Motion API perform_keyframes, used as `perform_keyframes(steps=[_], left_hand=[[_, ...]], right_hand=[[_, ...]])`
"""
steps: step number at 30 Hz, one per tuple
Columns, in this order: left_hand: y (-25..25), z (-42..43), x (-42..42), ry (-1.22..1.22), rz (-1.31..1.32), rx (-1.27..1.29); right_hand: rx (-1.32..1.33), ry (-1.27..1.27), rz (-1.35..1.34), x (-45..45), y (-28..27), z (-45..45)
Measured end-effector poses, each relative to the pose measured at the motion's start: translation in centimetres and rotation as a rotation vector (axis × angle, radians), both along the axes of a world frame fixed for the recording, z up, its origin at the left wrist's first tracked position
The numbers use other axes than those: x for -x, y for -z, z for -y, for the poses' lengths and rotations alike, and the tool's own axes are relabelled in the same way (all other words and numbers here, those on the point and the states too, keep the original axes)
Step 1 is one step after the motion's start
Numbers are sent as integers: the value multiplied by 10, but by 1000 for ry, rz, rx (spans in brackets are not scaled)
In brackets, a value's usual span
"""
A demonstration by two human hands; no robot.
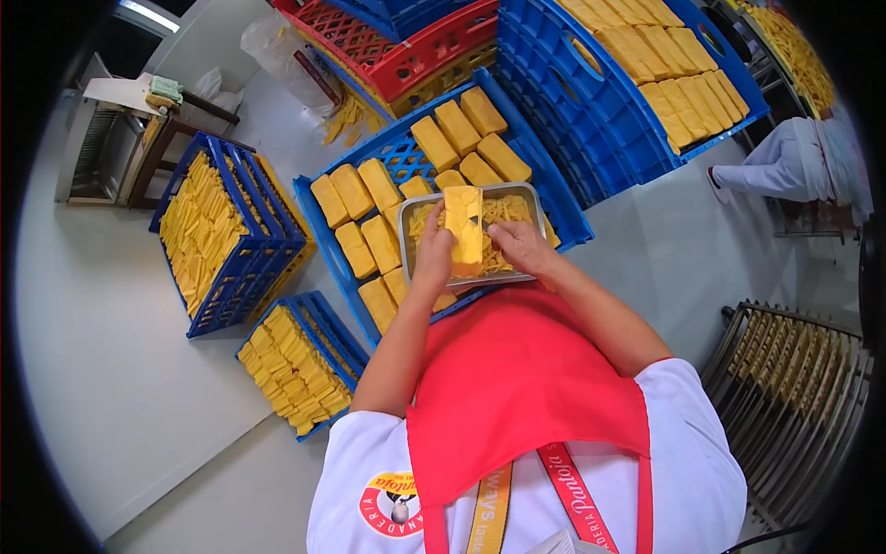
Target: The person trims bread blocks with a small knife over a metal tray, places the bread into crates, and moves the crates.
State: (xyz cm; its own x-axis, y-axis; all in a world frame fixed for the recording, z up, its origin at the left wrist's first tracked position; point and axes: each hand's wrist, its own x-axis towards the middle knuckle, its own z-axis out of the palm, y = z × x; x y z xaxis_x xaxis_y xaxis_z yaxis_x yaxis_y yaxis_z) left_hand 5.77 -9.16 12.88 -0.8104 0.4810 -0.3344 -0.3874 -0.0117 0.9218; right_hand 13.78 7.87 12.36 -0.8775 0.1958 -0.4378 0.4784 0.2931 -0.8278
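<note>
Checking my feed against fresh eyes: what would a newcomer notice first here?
Probably the bright red apron at lower center. Then the yellow loaf in the left hand, with the right hand beside it, above a metal tray of yellow scraps. Tall blue crates fill the upper right.

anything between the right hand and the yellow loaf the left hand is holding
Only a small dark object, possibly a blade, shows between the right hand's fingertips and the yellow loaf in the left hand. It is too small to identify for sure. Nothing else visible stands in the way.
</note>
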Motion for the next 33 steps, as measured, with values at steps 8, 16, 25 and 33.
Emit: perform_keyframes(steps=[8, 16, 25, 33], left_hand=[[33, 0, 7, -55, 43, -2], [10, 13, -4, -120, 279, 47], [9, 31, -5, 14, -538, 347], [-11, 44, 4, 360, -631, 341]], right_hand=[[-157, -190, -96, -15, -5, 7], [180, 7, 89, -3, -8, 16], [151, -118, 73, 2, -17, 1], [-427, -393, -231, 10, -33, -5]])
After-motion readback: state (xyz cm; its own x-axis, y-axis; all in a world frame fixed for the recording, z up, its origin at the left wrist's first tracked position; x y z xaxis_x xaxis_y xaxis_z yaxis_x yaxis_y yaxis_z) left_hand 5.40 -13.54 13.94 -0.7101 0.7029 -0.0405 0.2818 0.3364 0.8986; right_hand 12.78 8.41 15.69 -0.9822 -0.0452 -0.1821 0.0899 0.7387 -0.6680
